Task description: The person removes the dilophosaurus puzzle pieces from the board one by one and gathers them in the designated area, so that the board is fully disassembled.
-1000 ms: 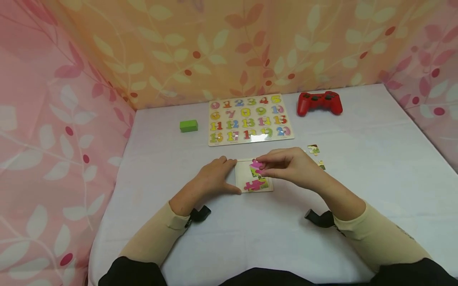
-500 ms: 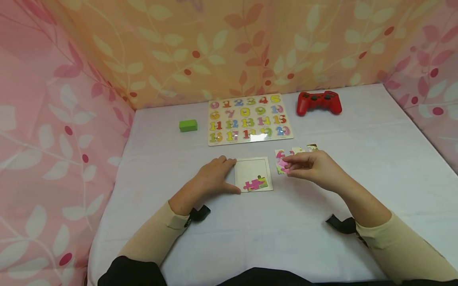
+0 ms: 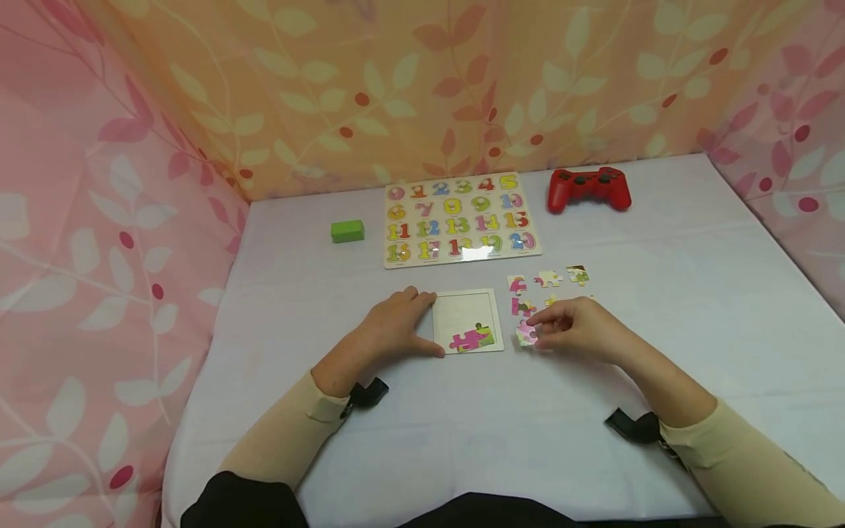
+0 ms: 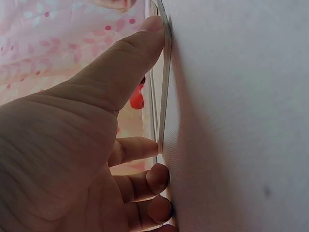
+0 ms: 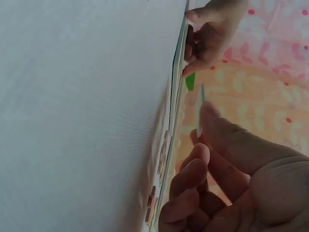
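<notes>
My left hand [image 3: 396,323] holds the square wooden puzzle tray [image 3: 458,312] by its left side, thumb at the near corner and index finger at the far one. A pink and green jigsaw section [image 3: 470,339] lies in the tray's near right part. To the right of the tray, my right hand [image 3: 581,330] pinches a pink jigsaw piece [image 3: 526,334] between thumb and index finger. The right wrist view has this piece [image 5: 201,111] edge-on, above the cloth. Several loose pieces lie just beyond, including a pink one [image 3: 517,284]; my right hand partly hides some.
Behind the tray lies a number puzzle board [image 3: 462,220]. To its left is a green block [image 3: 347,232], and to its right a red game controller [image 3: 589,191]. A white cloth [image 3: 422,425] covers the table, with floral curtains [image 3: 396,88] around it.
My right hand has carried the pink jigsaw piece from over the tray to the right, then slightly nearer my body, uncovering loose pieces. The left hand has stayed on the tray.
</notes>
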{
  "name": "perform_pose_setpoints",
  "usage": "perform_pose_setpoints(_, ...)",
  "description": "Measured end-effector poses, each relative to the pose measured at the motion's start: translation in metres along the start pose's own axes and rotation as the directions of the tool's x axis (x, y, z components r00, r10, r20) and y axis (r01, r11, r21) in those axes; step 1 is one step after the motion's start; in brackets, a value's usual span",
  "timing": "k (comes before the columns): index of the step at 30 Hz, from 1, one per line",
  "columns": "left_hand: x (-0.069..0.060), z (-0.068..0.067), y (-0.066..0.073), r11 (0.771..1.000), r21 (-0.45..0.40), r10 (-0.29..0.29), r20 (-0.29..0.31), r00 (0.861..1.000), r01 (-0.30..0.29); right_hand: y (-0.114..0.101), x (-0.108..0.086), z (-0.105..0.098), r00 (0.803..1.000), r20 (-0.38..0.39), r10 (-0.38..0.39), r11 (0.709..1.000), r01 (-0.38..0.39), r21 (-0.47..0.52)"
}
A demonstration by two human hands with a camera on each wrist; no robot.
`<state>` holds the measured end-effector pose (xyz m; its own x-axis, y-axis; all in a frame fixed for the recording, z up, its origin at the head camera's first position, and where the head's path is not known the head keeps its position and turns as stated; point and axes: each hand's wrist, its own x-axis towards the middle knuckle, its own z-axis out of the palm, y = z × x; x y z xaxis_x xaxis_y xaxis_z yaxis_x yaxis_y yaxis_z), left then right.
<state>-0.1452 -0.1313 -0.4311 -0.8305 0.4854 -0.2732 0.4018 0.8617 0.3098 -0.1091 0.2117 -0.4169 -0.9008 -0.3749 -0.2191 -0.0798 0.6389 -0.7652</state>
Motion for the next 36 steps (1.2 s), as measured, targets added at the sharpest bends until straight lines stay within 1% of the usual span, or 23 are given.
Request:
perform_pose_setpoints(3, 0.000, 0.001, 0.000, 1.000, 0.001, -0.001, -0.003, 1.000, 0.001, 0.003, 0.003, 0.002, 0.999, 0.028, 0.033, 0.999, -0.032, -0.012)
perform_pose_setpoints(6, 0.001, 0.001, 0.000, 1.000, 0.002, 0.003, -0.004, 1.000, -0.003, 0.006, 0.006, 0.005, 0.998, 0.035, 0.048, 0.998, -0.046, -0.039)
perform_pose_setpoints(12, 0.000, 0.000, 0.000, 1.000, 0.001, 0.014, 0.000, 1.000, -0.014, 0.007, 0.005, 0.009, 1.000, 0.014, 0.024, 0.996, -0.023, -0.085)
perform_pose_setpoints(18, -0.001, -0.001, 0.000, 1.000, -0.015, 0.015, -0.002, 1.000, -0.015, 0.002, 0.003, 0.004, 1.000, 0.013, 0.020, 0.994, -0.019, -0.109)
perform_pose_setpoints(23, -0.001, -0.002, 0.000, 1.000, -0.016, 0.016, -0.003, 1.000, -0.016, -0.009, 0.000, -0.007, 1.000, -0.011, -0.003, 0.995, 0.002, -0.103)
perform_pose_setpoints(29, -0.001, -0.001, 0.000, 1.000, -0.021, 0.017, -0.005, 1.000, -0.018, -0.029, -0.001, -0.019, 0.999, -0.039, -0.018, 0.995, 0.014, -0.100)
perform_pose_setpoints(33, -0.001, -0.001, 0.000, 1.000, -0.023, 0.013, -0.008, 1.000, -0.014, -0.044, 0.001, -0.024, 0.997, -0.069, -0.034, 0.994, 0.027, -0.105)
perform_pose_setpoints(36, -0.001, -0.001, 0.000, 1.000, -0.025, 0.010, -0.008, 1.000, -0.010, -0.054, 0.004, -0.023, 0.996, -0.075, -0.057, 0.995, 0.050, -0.089)
